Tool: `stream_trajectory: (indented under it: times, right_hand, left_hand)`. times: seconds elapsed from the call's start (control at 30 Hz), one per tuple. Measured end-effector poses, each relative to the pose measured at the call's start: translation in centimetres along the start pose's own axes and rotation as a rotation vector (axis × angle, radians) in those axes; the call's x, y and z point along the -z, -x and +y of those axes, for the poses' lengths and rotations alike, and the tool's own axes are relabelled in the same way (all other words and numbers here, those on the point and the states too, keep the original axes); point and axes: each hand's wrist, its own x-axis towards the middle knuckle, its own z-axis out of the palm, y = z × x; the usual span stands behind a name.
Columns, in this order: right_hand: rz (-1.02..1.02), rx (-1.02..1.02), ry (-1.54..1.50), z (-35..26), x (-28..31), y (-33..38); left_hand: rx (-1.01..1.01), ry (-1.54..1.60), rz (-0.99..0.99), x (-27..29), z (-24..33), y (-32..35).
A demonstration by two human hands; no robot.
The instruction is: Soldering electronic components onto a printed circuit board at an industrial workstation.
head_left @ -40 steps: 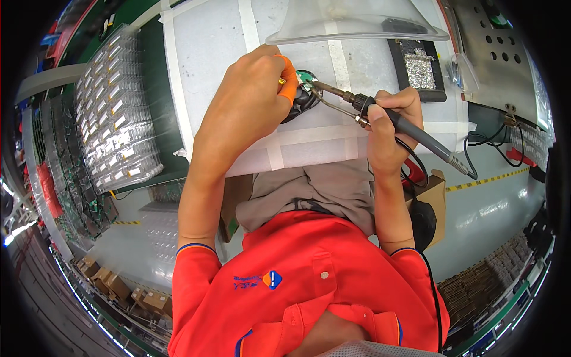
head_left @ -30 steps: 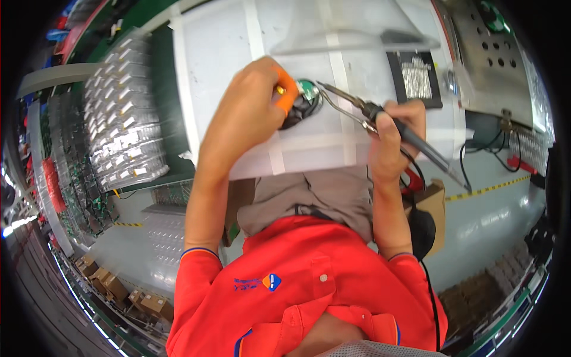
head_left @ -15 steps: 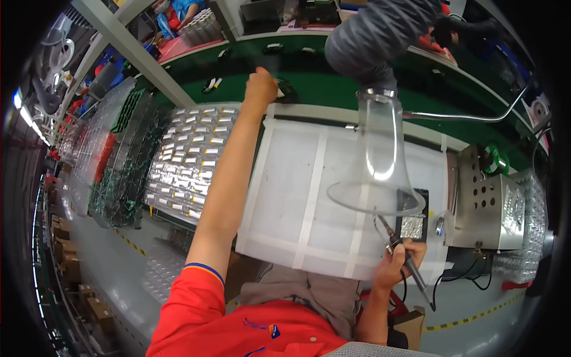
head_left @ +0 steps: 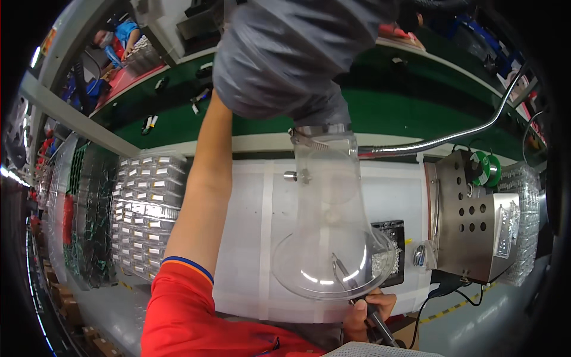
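Observation:
My right hand (head_left: pixel 375 306) is closed around the dark handle of a soldering iron (head_left: pixel 379 326) at the front of the white work mat (head_left: pixel 244 238). The iron's thin metal tip slants up and left, seen through the flared rim of a clear fume hood (head_left: pixel 327 202). My left forearm (head_left: pixel 208 157) stretches far forward over the mat to the green conveyor belt (head_left: pixel 262 135). A thick grey hose (head_left: pixel 285 59) hides my left hand, so its fingers do not show. Near the left wrist, a small dark part with a white piece (head_left: pixel 196 106) lies on the belt.
A black tray (head_left: pixel 399 250) with small shiny pieces lies right of the hood. Beyond it stand a perforated metal box (head_left: pixel 461 214) and a green solder spool (head_left: pixel 486 169). At left are stacked clear trays of parts (head_left: pixel 143 208). A co-worker (head_left: pixel 122 41) sits beyond the belt.
The view has shifted, bringing the hose in front of my left hand, which was visible in a closed shape over the belt. My right hand still holds the soldering iron, now behind the hood's rim.

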Motion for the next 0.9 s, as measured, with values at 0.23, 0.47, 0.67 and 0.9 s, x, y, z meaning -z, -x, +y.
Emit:
stream_trajectory:
  times: [0.23,0.47,0.67,0.9]
  right_hand:
    - [0.052,0.058,-0.024,-0.2,-1.1,-0.9]
    - [0.140,0.195,-0.047,0.7,-1.5,-2.1]
    - [0.224,0.217,-0.120,1.0,-1.9,-1.8]
    - [0.222,0.178,-0.127,0.2,-1.6,-0.8]
  left_hand:
    - [0.025,-0.157,-0.122,1.2,-3.9,0.9]
    - [0.462,0.108,-0.850,25.5,14.8,15.9]
    - [-0.043,0.483,-0.316,25.6,16.7,37.0]
    - [-0.033,0.527,-0.111,21.3,23.9,38.8]
